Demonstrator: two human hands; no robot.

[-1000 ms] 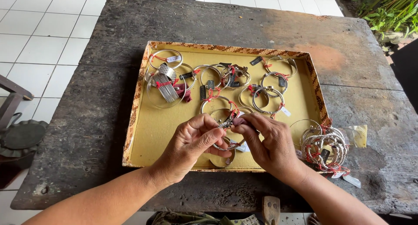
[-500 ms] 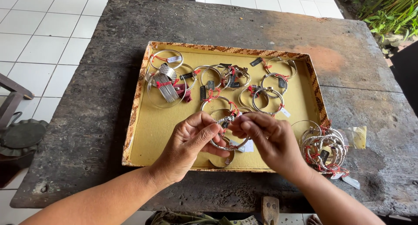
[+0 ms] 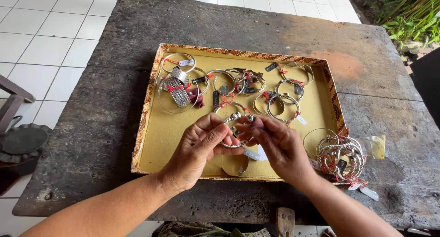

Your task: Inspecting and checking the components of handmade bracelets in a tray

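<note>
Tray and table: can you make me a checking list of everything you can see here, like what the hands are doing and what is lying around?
Surface: dark, weathered wooden table, worn orange patch at the far right.
Job's things: twisted silver bangle held over the yellow tray with a patterned rim.
Clutter: many silver bangles with red strings and small tags lie in the tray; a bundle of rope-style bangles sits on the table by the tray's right corner, beside a small clear bag.
Grippers: left hand and right hand both pinch the bangle.
Cables: nothing seen.
Surroundings: white floor tiles, green plants top right, dark metal dish at left.
</note>
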